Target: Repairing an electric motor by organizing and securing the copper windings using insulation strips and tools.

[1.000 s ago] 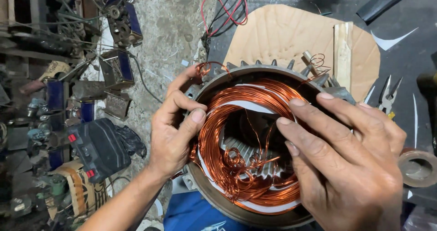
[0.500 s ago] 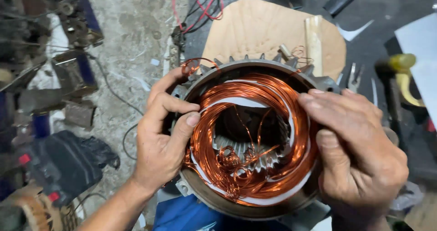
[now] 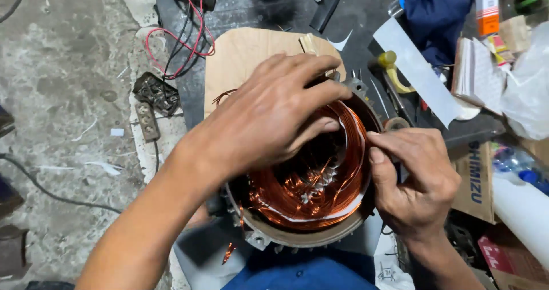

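Stator housing [image 3: 297, 236], round and of grey metal with finned outer edges, sits low in the centre of the head view, partly over a piece of blue cloth [image 3: 303, 273] at the bottom edge. Copper winding [image 3: 320, 193] fills its bore in a bright ring, with loose wire ends bunched near the middle.

Left hand [image 3: 269, 116] reaches in from the lower left and lies across the upper part of the housing, palm down, fingers spread and curled over the top of the winding; the fingertips touch the coil on its far side. It grips nothing that can be seen. Right hand [image 3: 420, 184] is at the right rim of the housing, fingers drawn together with thumb and forefinger pinched at the edge of the winding; whether a wire or a slip of insulation is between them cannot be told.

Behind the housing lies a rounded brown board [image 3: 246, 56] on a dark bench top [image 3: 251, 10]. Red and black test leads [image 3: 183, 44] trail over the bench's left edge towards a power strip [image 3: 150, 121] on the concrete floor [image 3: 63, 84]. To the right are a long white paper strip [image 3: 414, 67], a yellow-handled tool [image 3: 394, 73], dark blue fabric [image 3: 437, 13] and a cardboard box [image 3: 474, 181].
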